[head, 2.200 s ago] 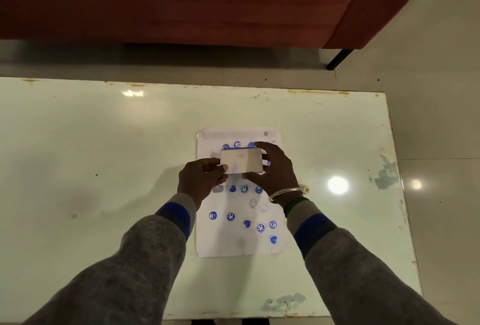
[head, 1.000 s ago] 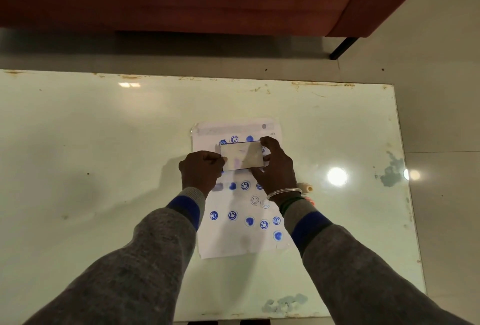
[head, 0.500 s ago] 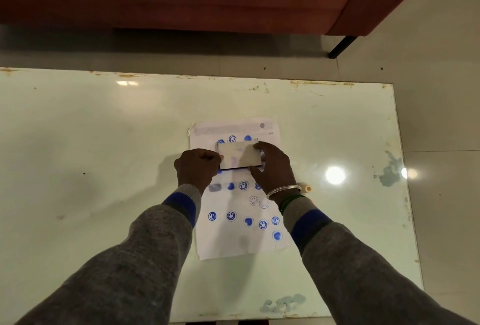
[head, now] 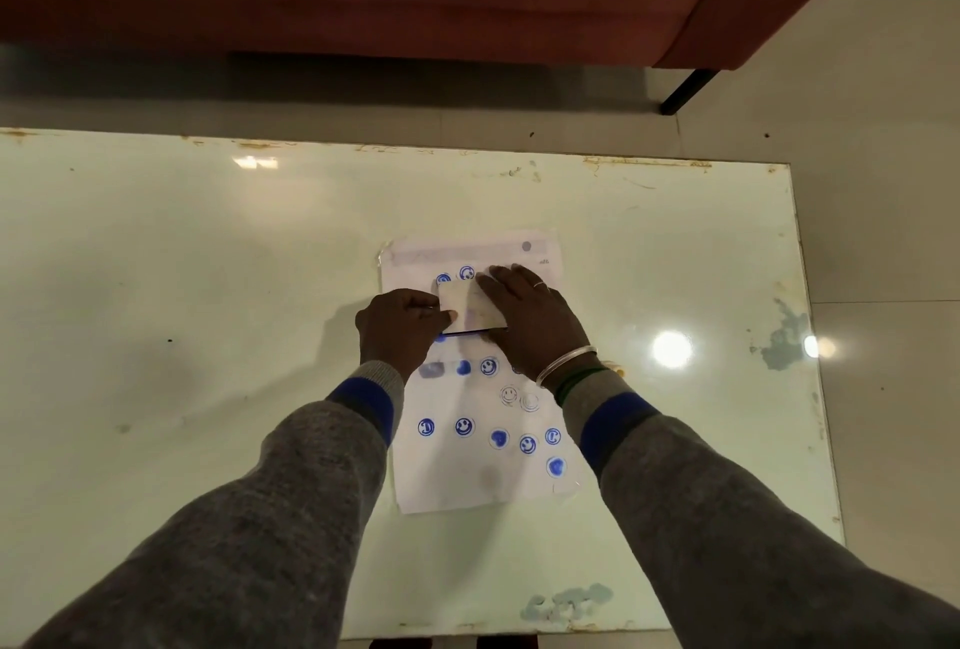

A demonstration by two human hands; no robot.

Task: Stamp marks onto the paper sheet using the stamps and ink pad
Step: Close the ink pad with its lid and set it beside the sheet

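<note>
pale flat ink pad, judged light and rigid: i grip its left edge in my left hand, right hand spread flat on it above the paper sheet.

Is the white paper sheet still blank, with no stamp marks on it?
No, the white paper sheet on the pale green table already carries many round blue stamp marks, smileys among them.

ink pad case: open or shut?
Nearly shut: the ink pad case lid lies almost flat under the right hand, a thin dark gap showing.
</note>
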